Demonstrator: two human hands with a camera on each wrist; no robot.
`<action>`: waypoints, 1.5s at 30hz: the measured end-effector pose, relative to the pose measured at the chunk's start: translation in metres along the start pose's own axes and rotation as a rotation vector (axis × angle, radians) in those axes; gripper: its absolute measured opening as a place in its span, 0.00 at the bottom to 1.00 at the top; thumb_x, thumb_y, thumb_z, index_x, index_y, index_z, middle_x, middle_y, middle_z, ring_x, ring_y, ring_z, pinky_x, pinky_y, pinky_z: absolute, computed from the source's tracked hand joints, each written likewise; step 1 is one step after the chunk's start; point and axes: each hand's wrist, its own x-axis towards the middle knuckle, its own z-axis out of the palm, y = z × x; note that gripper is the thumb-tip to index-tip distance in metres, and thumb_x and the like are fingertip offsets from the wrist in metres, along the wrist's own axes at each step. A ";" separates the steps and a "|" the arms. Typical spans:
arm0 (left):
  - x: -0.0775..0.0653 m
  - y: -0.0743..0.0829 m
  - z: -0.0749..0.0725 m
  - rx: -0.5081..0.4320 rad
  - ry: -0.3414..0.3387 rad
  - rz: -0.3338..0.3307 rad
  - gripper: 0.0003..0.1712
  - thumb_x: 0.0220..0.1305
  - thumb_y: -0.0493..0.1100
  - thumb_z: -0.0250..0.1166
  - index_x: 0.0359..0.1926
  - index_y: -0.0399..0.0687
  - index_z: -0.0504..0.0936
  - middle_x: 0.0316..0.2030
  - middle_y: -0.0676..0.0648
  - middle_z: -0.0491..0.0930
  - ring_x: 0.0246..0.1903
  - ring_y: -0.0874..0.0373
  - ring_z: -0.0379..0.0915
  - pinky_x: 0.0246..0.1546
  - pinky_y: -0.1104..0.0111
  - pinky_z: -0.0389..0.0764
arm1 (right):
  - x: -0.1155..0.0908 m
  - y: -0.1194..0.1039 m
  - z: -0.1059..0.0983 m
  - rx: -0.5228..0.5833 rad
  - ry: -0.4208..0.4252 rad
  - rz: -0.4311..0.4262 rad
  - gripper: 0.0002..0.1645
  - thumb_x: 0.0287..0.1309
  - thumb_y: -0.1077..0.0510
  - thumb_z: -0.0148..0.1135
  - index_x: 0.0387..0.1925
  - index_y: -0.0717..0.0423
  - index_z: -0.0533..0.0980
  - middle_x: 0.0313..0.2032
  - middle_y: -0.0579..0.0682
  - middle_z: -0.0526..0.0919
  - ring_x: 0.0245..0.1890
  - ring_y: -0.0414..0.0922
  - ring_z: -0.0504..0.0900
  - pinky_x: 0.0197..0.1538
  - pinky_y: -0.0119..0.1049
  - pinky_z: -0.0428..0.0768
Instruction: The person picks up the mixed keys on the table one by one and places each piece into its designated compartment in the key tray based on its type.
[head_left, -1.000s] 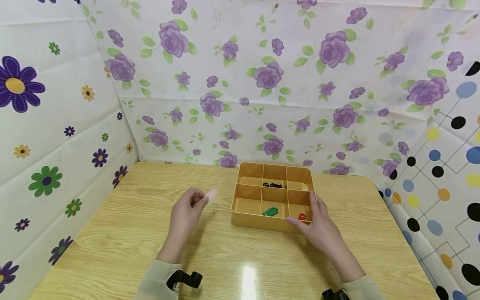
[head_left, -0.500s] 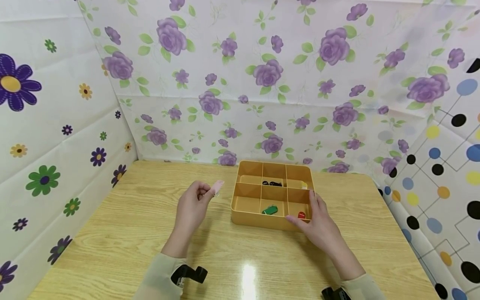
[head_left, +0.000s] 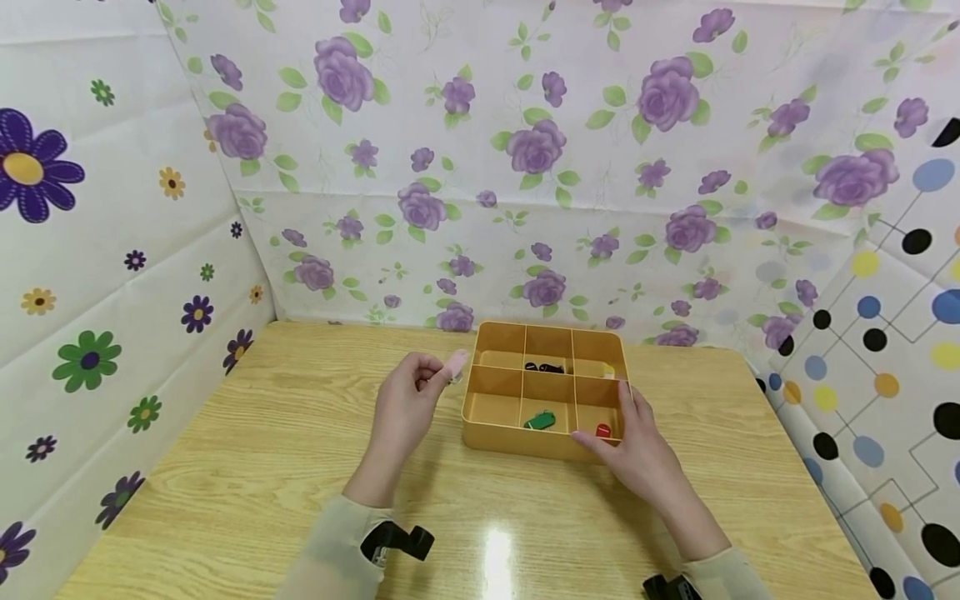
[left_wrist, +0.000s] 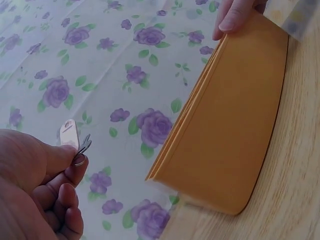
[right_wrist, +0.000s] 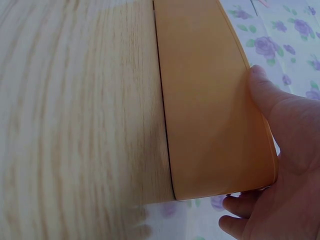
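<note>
My left hand (head_left: 408, 396) pinches a pale pink key tag (head_left: 455, 363) between thumb and fingers, just left of an orange divided box (head_left: 525, 442). In the left wrist view, metal rings (left_wrist: 84, 148) hang by the pink tag. At the box's front right corner, my right hand (head_left: 645, 458) grips the wall, thumb on the front rim and fingers along the right side. A green key tag (head_left: 540, 421) lies in the front middle compartment. The front right one holds a red tag (head_left: 603, 431), partly hidden by the wall.
Black tags (head_left: 551, 368) lie in the back middle compartment and a yellowish tag (head_left: 608, 372) in the back right. The box stands on a wooden table (head_left: 300, 433) near a floral cloth backdrop (head_left: 487, 250). Patterned cloths also line both sides.
My left hand has carried the pink key tag rightward and slightly away from me, closer to the box. My right hand keeps its grip, and the box has stayed in place.
</note>
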 end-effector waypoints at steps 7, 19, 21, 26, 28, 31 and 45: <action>-0.001 0.009 0.010 -0.011 -0.011 0.024 0.08 0.79 0.44 0.72 0.48 0.45 0.84 0.38 0.49 0.85 0.34 0.53 0.75 0.32 0.64 0.77 | 0.001 0.001 0.001 0.005 0.006 -0.004 0.78 0.66 0.19 0.65 0.90 0.58 0.35 0.86 0.71 0.43 0.69 0.78 0.74 0.60 0.73 0.80; 0.001 0.015 0.026 -0.019 -0.007 0.061 0.10 0.77 0.46 0.74 0.47 0.46 0.85 0.38 0.50 0.85 0.34 0.54 0.75 0.36 0.63 0.78 | 0.000 -0.001 0.000 -0.005 0.001 0.003 0.76 0.68 0.23 0.67 0.90 0.59 0.35 0.86 0.71 0.43 0.69 0.78 0.74 0.61 0.73 0.79; 0.001 0.017 0.028 -0.020 -0.010 0.058 0.09 0.77 0.46 0.74 0.47 0.46 0.85 0.38 0.50 0.85 0.34 0.54 0.75 0.36 0.63 0.78 | 0.000 -0.001 0.000 -0.006 0.001 0.004 0.76 0.68 0.22 0.67 0.90 0.59 0.35 0.86 0.71 0.43 0.69 0.78 0.74 0.60 0.73 0.80; 0.001 0.019 0.032 -0.018 -0.022 0.058 0.09 0.78 0.46 0.73 0.48 0.46 0.85 0.38 0.50 0.85 0.34 0.54 0.74 0.35 0.63 0.77 | 0.000 -0.001 0.000 -0.003 -0.002 0.009 0.78 0.66 0.19 0.66 0.90 0.59 0.35 0.86 0.71 0.43 0.69 0.78 0.74 0.61 0.73 0.80; 0.002 0.019 0.033 -0.013 -0.022 0.060 0.09 0.78 0.45 0.73 0.48 0.46 0.85 0.38 0.50 0.85 0.34 0.54 0.74 0.35 0.63 0.77 | 0.000 -0.001 0.000 -0.001 -0.004 0.012 0.78 0.66 0.19 0.66 0.90 0.58 0.35 0.86 0.71 0.43 0.70 0.78 0.73 0.62 0.73 0.79; 0.002 0.019 0.036 -0.008 -0.019 0.060 0.08 0.77 0.45 0.73 0.47 0.46 0.85 0.38 0.50 0.85 0.34 0.54 0.74 0.35 0.63 0.77 | 0.000 -0.001 0.000 -0.001 -0.006 0.015 0.78 0.67 0.20 0.67 0.90 0.58 0.35 0.86 0.71 0.43 0.70 0.78 0.73 0.62 0.73 0.79; 0.004 0.017 0.041 0.005 -0.029 0.060 0.06 0.77 0.43 0.73 0.46 0.47 0.85 0.37 0.51 0.85 0.35 0.53 0.74 0.36 0.61 0.76 | 0.001 0.000 0.000 0.003 -0.001 0.007 0.77 0.68 0.22 0.68 0.90 0.58 0.35 0.86 0.71 0.42 0.71 0.78 0.71 0.63 0.74 0.78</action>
